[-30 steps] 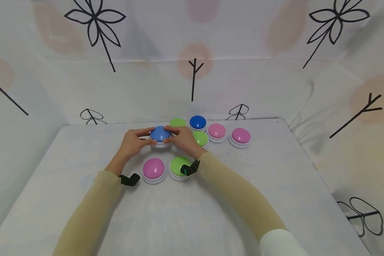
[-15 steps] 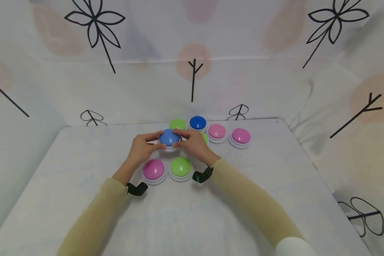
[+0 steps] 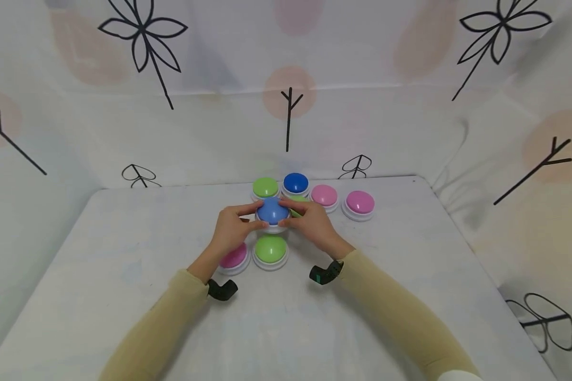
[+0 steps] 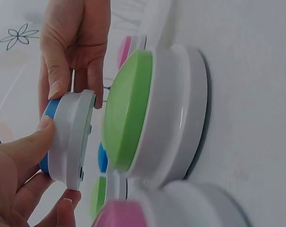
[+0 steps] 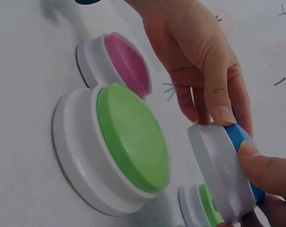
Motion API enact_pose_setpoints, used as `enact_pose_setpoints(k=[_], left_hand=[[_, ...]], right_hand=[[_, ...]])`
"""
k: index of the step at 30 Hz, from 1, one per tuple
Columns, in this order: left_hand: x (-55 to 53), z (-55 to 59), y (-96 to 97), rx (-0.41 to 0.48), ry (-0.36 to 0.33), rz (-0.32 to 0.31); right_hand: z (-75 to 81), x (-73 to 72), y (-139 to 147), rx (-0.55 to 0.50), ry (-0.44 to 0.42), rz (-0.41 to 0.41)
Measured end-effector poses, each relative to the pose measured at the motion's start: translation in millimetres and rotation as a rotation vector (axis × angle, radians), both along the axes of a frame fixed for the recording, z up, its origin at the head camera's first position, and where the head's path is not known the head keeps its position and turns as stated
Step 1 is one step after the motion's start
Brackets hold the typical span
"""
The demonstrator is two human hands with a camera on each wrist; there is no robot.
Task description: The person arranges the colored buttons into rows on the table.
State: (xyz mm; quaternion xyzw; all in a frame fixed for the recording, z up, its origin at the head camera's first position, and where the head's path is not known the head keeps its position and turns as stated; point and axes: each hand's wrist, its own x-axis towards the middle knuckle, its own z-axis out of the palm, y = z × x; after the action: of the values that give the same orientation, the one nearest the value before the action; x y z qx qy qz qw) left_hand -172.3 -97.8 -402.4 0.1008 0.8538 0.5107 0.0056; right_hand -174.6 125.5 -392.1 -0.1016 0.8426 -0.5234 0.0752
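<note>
A light blue push button [image 3: 273, 211] with a white round base is held up off the table between both hands. My left hand [image 3: 231, 228] pinches its left side with thumb and fingers, and my right hand [image 3: 315, 226] does the same from the right. In the left wrist view the white base [image 4: 69, 137] stands clear of the tabletop, its underside partly showing. Just in front of it on the table is a green button [image 3: 270, 248]. A magenta button [image 3: 234, 257] beside that one is partly covered by my left wrist.
Farther back sit a green button [image 3: 265, 187], a dark blue button [image 3: 296, 183], a pink button [image 3: 324, 196] and a magenta button [image 3: 360, 202]. Another green button [image 3: 299, 199] is mostly hidden behind my right hand. A patterned cloth wall [image 3: 209, 132] borders the white table [image 3: 124, 254].
Both hands have carried the light blue button to the right and a little toward me. The front green button is uncovered now, while the front magenta one has become partly hidden.
</note>
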Motion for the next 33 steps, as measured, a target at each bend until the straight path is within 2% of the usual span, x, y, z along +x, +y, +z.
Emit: enact_pose_setpoints(k=[6,14,21,24,29,33], left_hand=[[4.6,-2.7,19.1,-0.004,0.014,-0.012],[14.0,-3.1,43.0,-0.026,-0.055,-0.009],[17.1,-11.5,58.6,-0.139,0.006,-0.096],[17.2,-14.3,63.6,-0.16,0.028,-0.13],[17.5,-16.5,67.4,-0.207,0.087,-0.179],[18.3,-16.9,67.2,-0.255,0.104,-0.211]], right_hand=[[-1.4,9.6,19,0.005,0.021,-0.012],[-7.0,24.4,43,-0.015,0.007,-0.025],[-14.3,38.6,61,0.01,0.014,-0.061],[-17.3,42.0,68,-0.004,0.003,-0.067],[-20.6,45.9,74,-0.011,-0.005,-0.081],[-25.0,50.1,77,0.0,-0.015,-0.077]])
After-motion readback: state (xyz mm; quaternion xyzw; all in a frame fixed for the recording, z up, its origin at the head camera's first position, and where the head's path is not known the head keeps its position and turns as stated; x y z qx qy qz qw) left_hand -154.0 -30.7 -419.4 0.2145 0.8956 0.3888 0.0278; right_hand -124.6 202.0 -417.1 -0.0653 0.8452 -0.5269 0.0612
